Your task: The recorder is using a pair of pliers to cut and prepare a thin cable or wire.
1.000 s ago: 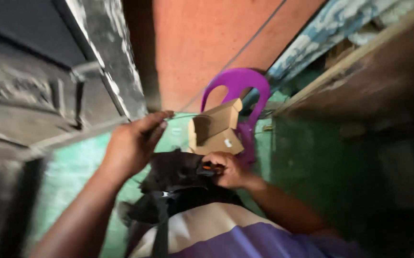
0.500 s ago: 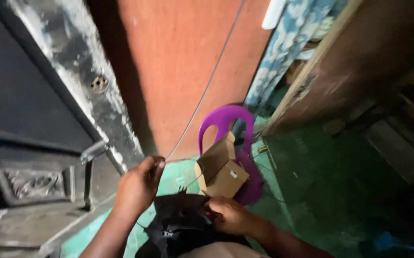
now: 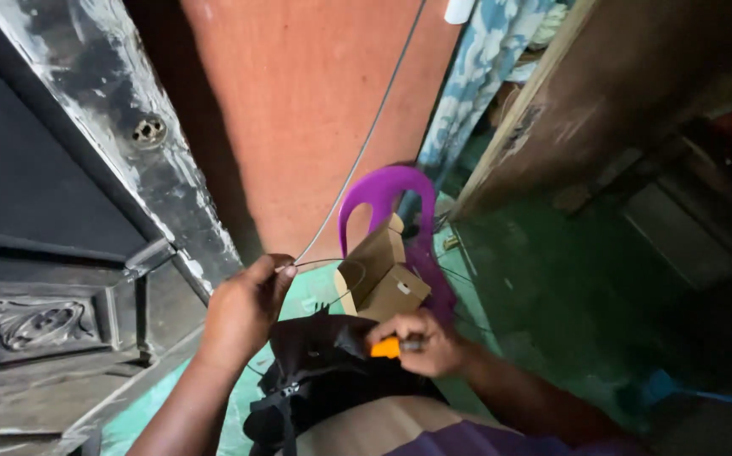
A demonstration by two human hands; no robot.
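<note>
Tilting upward, the view had lifted along the red wall [image 3: 332, 110], leaving the purple chair [image 3: 383, 190] and cardboard box [image 3: 380, 274] lower. The left hand [image 3: 243, 308] still pinched the thin wire [image 3: 366, 139]; the right hand [image 3: 425, 342] gripped what seemed an orange-handled tool [image 3: 387, 347].

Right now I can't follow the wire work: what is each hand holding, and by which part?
The left hand pinches the thin grey wire at its lower end. The right hand grips a small orange-handled tool by its handle.
</note>
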